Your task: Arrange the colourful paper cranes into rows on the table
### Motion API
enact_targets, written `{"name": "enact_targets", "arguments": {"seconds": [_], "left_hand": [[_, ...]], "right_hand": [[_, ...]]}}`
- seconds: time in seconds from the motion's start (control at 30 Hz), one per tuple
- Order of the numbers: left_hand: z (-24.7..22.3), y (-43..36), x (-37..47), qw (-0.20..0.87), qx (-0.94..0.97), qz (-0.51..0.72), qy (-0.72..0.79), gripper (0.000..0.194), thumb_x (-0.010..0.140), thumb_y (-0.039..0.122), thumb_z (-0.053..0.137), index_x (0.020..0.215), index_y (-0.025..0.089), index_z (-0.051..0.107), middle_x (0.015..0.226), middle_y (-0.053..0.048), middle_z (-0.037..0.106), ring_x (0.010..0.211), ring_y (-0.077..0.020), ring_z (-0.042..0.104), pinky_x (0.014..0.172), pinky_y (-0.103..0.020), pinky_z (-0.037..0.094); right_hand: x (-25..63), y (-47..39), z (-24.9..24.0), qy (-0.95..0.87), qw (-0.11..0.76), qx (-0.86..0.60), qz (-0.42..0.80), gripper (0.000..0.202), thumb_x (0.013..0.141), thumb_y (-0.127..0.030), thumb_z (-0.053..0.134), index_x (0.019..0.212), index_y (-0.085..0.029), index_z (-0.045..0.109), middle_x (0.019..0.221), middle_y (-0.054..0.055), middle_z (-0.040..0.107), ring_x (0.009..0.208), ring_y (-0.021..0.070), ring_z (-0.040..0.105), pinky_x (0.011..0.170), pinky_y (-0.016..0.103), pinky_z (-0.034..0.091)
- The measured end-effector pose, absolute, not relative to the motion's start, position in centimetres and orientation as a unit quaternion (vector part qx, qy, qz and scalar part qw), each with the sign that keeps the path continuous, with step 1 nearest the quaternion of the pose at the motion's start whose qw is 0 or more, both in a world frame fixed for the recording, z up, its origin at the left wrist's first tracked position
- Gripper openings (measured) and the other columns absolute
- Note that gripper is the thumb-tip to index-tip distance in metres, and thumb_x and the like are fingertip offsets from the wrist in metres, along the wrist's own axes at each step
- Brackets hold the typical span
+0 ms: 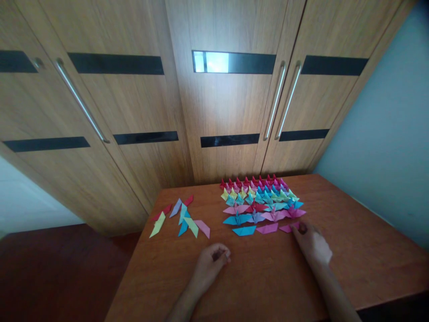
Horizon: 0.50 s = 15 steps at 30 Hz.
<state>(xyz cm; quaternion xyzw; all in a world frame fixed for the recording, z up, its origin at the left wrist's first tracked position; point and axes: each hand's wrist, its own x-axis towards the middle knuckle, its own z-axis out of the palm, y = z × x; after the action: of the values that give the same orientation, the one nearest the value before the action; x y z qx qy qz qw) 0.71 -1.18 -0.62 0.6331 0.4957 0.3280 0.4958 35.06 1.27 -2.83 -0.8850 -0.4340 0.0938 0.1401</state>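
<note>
My right hand (312, 244) is at the right end of the front row, its thumb and finger pinched on the edge of a magenta folded paper piece (287, 228). Left of that piece lie a second magenta folded paper (267, 228) and a blue one (244, 230), both flat parallelograms. Behind them stand rows of folded paper cranes (256, 207) in red, pink, yellow, green, blue and purple. My left hand (212, 264) rests over the table nearer to me, fingers curled and closed with nothing visible in them.
On the left of the wooden table (161, 277) lies a loose scatter of flat folded papers (191, 226), some overlapping. A wooden wardrobe (228, 107) with metal handles stands behind the table. A pale blue wall (385, 143) runs along the right.
</note>
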Motion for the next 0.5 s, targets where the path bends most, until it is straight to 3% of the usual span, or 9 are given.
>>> {"name": "enact_targets", "arguments": {"seconds": [0.33, 0.5], "left_hand": [[-0.63, -1.30, 0.67, 0.500, 0.631, 0.334, 0.490, 0.025, 0.083, 0.038, 0.051, 0.075, 0.017, 0.063, 0.070, -0.002, 0.065, 0.067, -0.0161, 0.057, 0.063, -0.024, 0.040], [-0.68, -1.30, 0.71, 0.501, 0.623, 0.340, 0.496, 0.024, 0.082, 0.036, 0.053, 0.074, 0.017, 0.063, 0.070, -0.002, 0.065, 0.067, -0.0160, 0.057, 0.063, -0.024, 0.041]], "right_hand": [[34.97, 1.80, -2.87, -0.428, 0.181, -0.883, 0.068, 0.049, 0.080, -0.064, 0.037, 0.098, -0.027, 0.064, 0.102, 0.012, 0.064, 0.081, 0.0290, 0.064, 0.059, 0.036, 0.046], [35.15, 1.47, -3.13, -0.420, 0.216, -0.880, 0.056, 0.048, 0.081, -0.060, 0.039, 0.109, -0.026, 0.060, 0.101, 0.011, 0.066, 0.079, 0.0281, 0.064, 0.056, 0.033, 0.044]]}}
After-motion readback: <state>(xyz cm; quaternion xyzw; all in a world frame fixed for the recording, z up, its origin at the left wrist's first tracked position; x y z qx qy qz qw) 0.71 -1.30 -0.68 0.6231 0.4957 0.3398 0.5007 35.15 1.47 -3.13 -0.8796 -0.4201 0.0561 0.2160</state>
